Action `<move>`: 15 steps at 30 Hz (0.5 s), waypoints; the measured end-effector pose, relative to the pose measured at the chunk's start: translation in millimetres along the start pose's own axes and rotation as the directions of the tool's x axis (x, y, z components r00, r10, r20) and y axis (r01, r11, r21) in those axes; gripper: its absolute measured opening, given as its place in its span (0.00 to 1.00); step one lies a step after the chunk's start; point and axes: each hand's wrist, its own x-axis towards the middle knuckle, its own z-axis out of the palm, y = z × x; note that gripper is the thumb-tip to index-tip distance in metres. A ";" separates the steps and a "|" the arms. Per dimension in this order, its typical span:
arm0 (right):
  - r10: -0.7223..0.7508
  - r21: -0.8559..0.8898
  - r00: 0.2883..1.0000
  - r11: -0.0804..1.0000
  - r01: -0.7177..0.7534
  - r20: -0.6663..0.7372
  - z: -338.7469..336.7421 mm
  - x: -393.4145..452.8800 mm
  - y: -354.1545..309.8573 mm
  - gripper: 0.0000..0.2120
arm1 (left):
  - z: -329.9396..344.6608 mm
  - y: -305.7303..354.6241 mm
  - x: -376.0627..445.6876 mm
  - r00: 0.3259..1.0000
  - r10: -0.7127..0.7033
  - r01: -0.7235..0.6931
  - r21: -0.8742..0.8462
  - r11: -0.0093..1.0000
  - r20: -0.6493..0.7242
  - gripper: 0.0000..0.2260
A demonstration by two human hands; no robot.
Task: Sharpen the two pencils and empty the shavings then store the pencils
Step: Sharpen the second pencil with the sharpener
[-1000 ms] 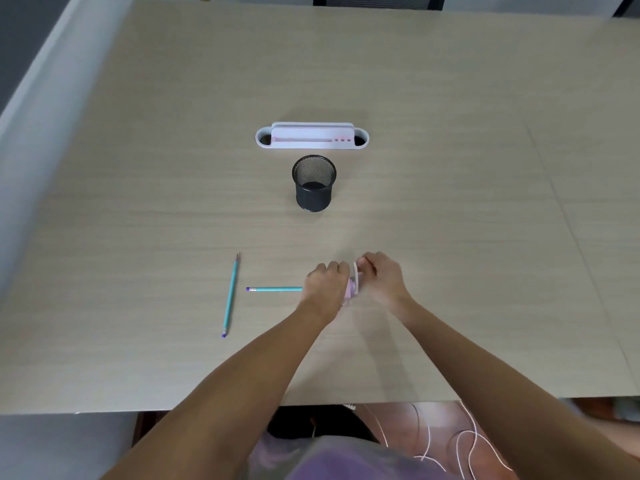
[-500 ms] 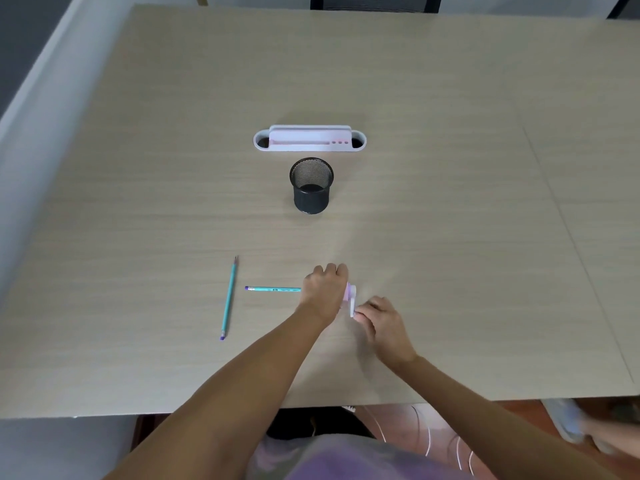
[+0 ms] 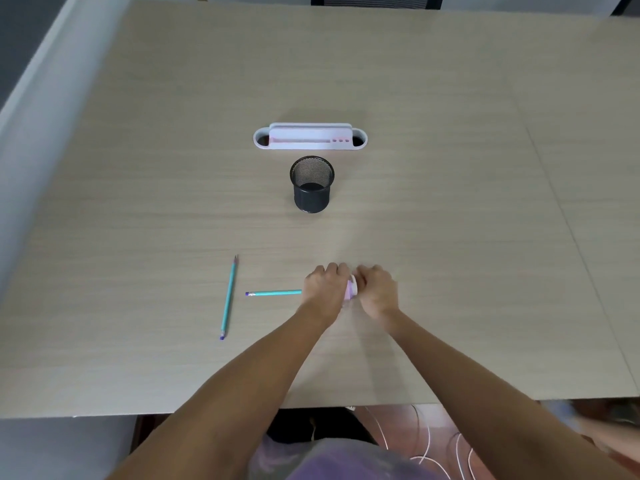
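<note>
Gripping the sharpener between them, both hands clench, pencil leftward.

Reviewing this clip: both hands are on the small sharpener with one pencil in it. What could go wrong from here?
1. The sharpener is nearly hidden between the left hand and right hand, away from the black mesh cup; shavings could spill onto the table if it opens.
2. The inserted pencil juts out sideways; twisting could snap its tip.
3. The loose pencil could roll if nudged.

Both hands clasp sharpener holding pencil
</note>
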 end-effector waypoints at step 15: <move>-0.461 -0.184 0.887 0.873 0.452 -0.012 -0.1 -17.3 17.9 0.06 | -4.0 3.3 -2.9 1.000 -0.013 0.012 0.053 0.999 0.015 0.19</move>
